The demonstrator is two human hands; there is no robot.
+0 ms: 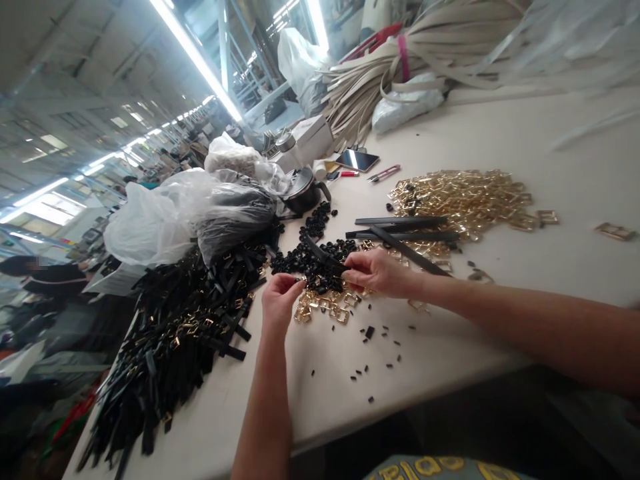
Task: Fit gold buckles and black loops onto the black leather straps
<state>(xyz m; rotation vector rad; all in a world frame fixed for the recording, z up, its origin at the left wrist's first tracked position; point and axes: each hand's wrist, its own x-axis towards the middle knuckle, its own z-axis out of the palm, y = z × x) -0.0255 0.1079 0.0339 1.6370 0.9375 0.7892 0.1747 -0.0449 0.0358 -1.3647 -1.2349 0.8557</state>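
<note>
My right hand point(379, 272) pinches a short black strap point(324, 256) above a heap of small black loops point(295, 261). To its left, my left hand point(281, 300) is closed, thumb against fingertips, at the near edge of that heap. Whatever lies between its fingertips is too small to make out. Loose gold buckles point(341, 315) lie on the table just below and between both hands. Several longer black straps point(400, 220) rest beyond my right hand, beside a big pile of gold buckles point(465, 197).
Black straps with gold buckles point(185, 347) are heaped along the table's left side. Behind them stand plastic bags point(165, 213) and a dark lidded pot point(301, 190). A phone point(357, 160), a cutter point(384, 173) and bundled beige strips point(360, 93) lie farther back. Small black bits point(370, 332) dot the front.
</note>
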